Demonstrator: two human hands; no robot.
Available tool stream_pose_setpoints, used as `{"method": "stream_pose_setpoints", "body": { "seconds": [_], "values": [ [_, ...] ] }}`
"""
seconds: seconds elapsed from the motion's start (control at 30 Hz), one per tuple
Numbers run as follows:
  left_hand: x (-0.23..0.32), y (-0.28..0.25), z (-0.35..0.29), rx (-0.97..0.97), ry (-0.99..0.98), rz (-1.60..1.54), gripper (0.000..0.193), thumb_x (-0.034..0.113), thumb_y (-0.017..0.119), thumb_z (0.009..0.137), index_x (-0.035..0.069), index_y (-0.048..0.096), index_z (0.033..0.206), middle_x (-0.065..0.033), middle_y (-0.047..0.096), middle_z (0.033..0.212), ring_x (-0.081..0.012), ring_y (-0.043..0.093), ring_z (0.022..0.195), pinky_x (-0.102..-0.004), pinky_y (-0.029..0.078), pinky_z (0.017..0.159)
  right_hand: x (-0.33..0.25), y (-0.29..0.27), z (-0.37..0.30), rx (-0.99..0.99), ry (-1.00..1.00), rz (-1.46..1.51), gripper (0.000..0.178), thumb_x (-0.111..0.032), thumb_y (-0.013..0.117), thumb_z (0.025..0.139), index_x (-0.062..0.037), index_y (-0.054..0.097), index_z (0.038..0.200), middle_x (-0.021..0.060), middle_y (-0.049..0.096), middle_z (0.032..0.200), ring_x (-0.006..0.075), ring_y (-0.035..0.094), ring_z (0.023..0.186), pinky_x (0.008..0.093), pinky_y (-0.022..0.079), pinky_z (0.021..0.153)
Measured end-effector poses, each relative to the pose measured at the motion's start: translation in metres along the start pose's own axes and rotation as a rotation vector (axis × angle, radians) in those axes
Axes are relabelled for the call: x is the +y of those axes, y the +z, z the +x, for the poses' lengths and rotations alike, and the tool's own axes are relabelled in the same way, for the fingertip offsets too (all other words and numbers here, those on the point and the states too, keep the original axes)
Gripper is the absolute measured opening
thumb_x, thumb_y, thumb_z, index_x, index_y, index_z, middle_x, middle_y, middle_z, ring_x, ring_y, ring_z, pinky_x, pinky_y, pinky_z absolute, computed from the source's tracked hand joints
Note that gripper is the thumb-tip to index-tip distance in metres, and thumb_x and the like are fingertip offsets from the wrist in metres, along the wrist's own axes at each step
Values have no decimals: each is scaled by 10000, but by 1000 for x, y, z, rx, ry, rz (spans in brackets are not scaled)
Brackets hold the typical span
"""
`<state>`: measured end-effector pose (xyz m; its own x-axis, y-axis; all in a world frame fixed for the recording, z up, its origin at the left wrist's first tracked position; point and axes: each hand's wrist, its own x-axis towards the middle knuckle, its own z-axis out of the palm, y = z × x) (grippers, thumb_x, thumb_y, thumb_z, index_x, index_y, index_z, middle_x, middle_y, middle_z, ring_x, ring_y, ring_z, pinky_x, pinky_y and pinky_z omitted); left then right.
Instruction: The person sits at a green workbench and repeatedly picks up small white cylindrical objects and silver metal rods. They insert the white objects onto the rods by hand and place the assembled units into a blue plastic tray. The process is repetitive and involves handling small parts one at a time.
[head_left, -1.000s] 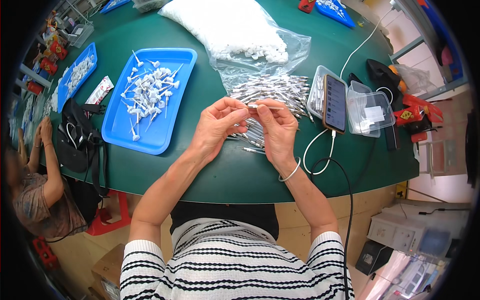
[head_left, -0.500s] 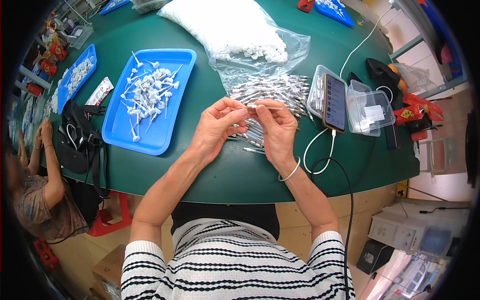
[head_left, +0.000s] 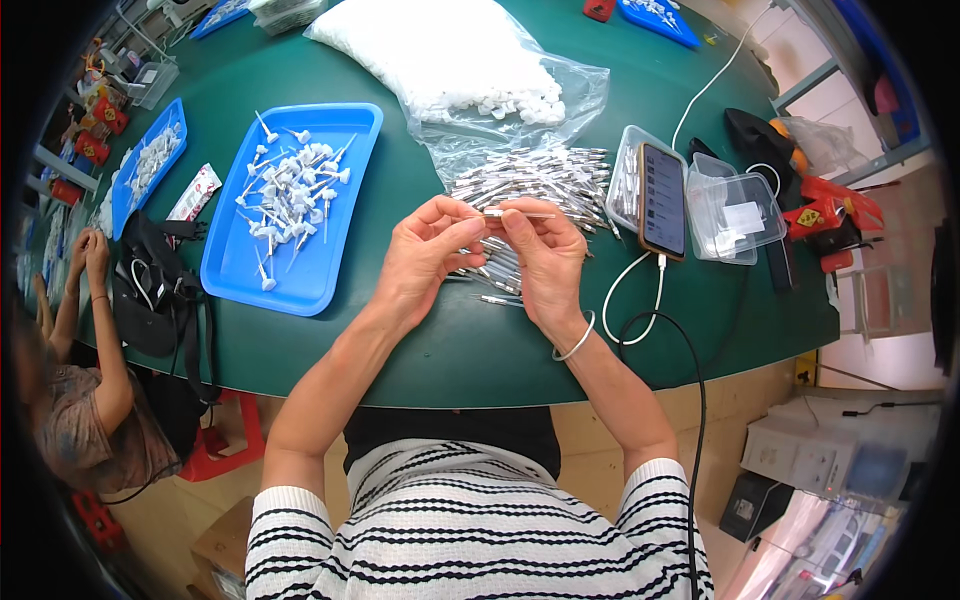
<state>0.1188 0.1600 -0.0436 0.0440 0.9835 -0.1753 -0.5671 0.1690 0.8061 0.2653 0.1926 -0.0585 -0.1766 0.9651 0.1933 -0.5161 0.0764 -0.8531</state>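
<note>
Both my hands meet in front of a heap of thin metal rods [head_left: 540, 178] with whitish ends. Between thumb and fingers, my right hand [head_left: 548, 262] pinches one thin rod [head_left: 530, 214], lying roughly level. My left hand [head_left: 425, 258] is closed in a pinch at the rod's left end; what sits in its fingertips is too small to make out. To the left lies a blue tray [head_left: 228, 275] of white caps fitted on thin rods [head_left: 300, 185]. Beyond the heap, a clear plastic bag [head_left: 585, 95] spills small white plastic caps [head_left: 525, 105].
At right, a phone [head_left: 662, 200] leans on a clear box [head_left: 622, 205] of rods, its white cable [head_left: 610, 310] looping over the green table [head_left: 450, 365]. An open clear container [head_left: 740, 225] is beside it. A black bag [head_left: 150, 290] and another person's arms [head_left: 105, 340] are at left.
The whole view has shifted slightly. My hands keep the same pinch, with the rod still held level between them.
</note>
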Motion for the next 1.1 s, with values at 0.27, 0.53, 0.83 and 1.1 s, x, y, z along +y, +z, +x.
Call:
{"method": "stream_pose_setpoints", "body": {
  "seconds": [0.27,0.53,0.83,1.1],
  "values": [
    [-2,2,-1,-10,-30,-86,72,78,646,855,60,594,900,-73,655,890,-89,611,743,-235,560,675,0,2,-1,19,-10,4,126,-48,641,870,6,643,984,84,665,912,144,649,814,259,525,771],
    [3,-3,-1,-22,-57,-155,107,98,607,884,27,600,963,-93,654,911,-102,634,780,-228,564,696,-10,-2,2,40,-107,-94,127,-66,646,870,17,630,965,78,643,905,141,642,793,261,545,753],
    [8,-5,-2,-50,-111,-162,269,67,582,903,-24,574,1157,-106,657,977,-147,654,894,-226,562,757,-24,1,1,-31,-224,-245,89,-63,620,893,11,592,934,75,638,902,114,612,809,250,526,738],
    [4,-5,1,-55,-126,-126,226,88,582,910,-18,583,1110,-130,659,979,-160,663,881,-215,567,745,-21,-2,1,-48,-271,-433,102,-102,652,877,-12,607,894,36,650,836,89,623,753,238,508,707]
  ]
}}
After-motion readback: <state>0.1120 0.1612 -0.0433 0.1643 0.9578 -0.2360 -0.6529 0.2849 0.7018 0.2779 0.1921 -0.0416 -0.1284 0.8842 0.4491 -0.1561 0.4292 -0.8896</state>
